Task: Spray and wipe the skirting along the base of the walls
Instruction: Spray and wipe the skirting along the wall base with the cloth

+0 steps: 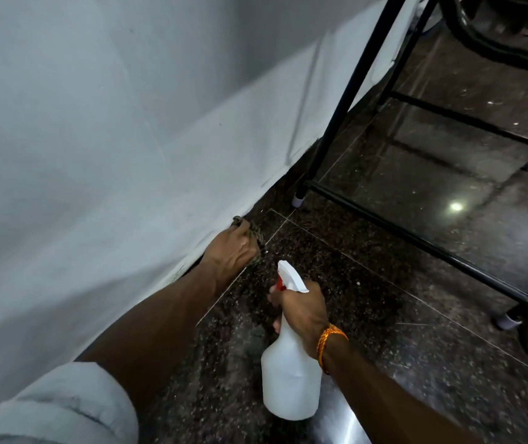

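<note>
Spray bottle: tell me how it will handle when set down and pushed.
The spray bottle hangs from the right hand by its neck alone, so it is probably not heavy. Its broad body under a narrow neck should stand steadily. On the glossy floor it would likely slide rather than tip.

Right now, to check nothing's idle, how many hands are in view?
2. Left hand grips a cloth at the skirting; right hand holds the spray bottle. No others visible.

Left hand [232, 248] grips cloth [255, 235] (arm outstretched), right hand [304, 310] grips bottle [288, 379].
</note>
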The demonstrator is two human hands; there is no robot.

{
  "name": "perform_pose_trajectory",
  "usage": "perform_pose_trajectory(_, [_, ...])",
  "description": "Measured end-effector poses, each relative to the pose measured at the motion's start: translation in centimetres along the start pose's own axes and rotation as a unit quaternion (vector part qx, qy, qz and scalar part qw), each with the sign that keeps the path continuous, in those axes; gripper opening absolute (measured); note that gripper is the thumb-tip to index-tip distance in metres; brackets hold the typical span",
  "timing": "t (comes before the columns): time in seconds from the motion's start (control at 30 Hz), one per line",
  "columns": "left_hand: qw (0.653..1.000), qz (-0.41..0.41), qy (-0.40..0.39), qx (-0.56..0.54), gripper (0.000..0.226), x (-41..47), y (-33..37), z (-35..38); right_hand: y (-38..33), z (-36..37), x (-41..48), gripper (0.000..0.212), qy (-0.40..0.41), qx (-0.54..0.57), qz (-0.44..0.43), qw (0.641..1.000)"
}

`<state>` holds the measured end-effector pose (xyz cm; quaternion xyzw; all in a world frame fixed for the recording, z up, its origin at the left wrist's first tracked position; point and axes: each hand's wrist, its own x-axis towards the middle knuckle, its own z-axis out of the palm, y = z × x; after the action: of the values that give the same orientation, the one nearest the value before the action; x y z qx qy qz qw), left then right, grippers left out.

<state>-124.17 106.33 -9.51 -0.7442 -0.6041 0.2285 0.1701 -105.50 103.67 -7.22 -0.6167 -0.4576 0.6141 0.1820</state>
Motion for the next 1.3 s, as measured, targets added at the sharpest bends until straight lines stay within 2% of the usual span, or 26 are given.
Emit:
perform_pose_trajectory(0.07, [0.999, 0.017, -0.032, 0.019, 0.025, -1.2, 0.6, -0.1, -0.2, -0.5, -0.1, 0.012, 0.0, -0.007, -0.002, 1.0])
perform_pose_trajectory(0.13, [0.996, 0.05, -0.075, -0.021, 0.024, -3.7, 0.7, -0.5, -0.3, -0.6, -0.3, 0.01, -0.009, -0.02, -0.011, 1.0])
perform_pose_trajectory(0.23, [0.995, 0.1, -0.002, -0.02, 0.017, -9.4, 0.2, -0.5, -0.1, 0.0, -0.8, 0.01, -0.018, -0.036, -0.026, 0.999])
perform_pose_trajectory(0.37, [0.994, 0.09, 0.055, 0.023, 0.014, -17.7, -1.1, 1.2, -0.2, 1.4, -2.0, 0.014, -0.044, -0.052, -0.036, 0.997])
perform_pose_trajectory(0.53, [0.991, 0.057, 0.116, -0.036, 0.019, -22.1, -0.8, -0.2, -0.4, 3.3, -3.5, 0.019, -0.066, -0.082, -0.05, 0.993])
perform_pose_trajectory(0.7, [0.988, 0.081, 0.106, -0.075, 0.02, -21.3, -0.2, -0.5, -0.4, 4.3, -4.2, 0.015, -0.059, -0.074, -0.06, 0.994])
perform_pose_trajectory(0.8, [0.988, 0.079, 0.105, -0.077, 0.012, -19.7, -0.6, -0.9, -0.5, 4.2, -4.7, 0.006, -0.054, -0.074, -0.055, 0.994])
perform_pose_trajectory(0.87, [0.989, 0.089, 0.102, -0.059, 0.009, -18.3, -0.8, -1.1, -0.3, 4.1, -4.7, 0.01, -0.056, -0.076, -0.045, 0.994])
perform_pose_trajectory(1.03, [0.989, 0.119, 0.062, 0.058, 0.007, -13.2, -0.8, -1.5, 1.2, 3.7, -4.0, 0.003, -0.054, -0.081, -0.036, 0.995])
perform_pose_trajectory(1.1, [0.99, 0.111, 0.033, 0.081, 0.008, -10.7, -0.7, -1.0, 2.0, 3.1, -3.6, 0.003, -0.047, -0.063, -0.021, 0.997])
perform_pose_trajectory(1.2, [0.992, 0.075, 0.001, 0.098, 0.013, -7.1, -0.2, -0.9, 2.8, 2.2, -2.8, 0.015, -0.026, -0.02, 0.004, 0.999])
perform_pose_trajectory(1.3, [0.995, 0.016, 0.013, 0.095, 0.032, -4.0, 0.2, -0.3, 3.3, 1.8, -2.2, 0.007, 0.001, -0.013, 0.005, 1.0])
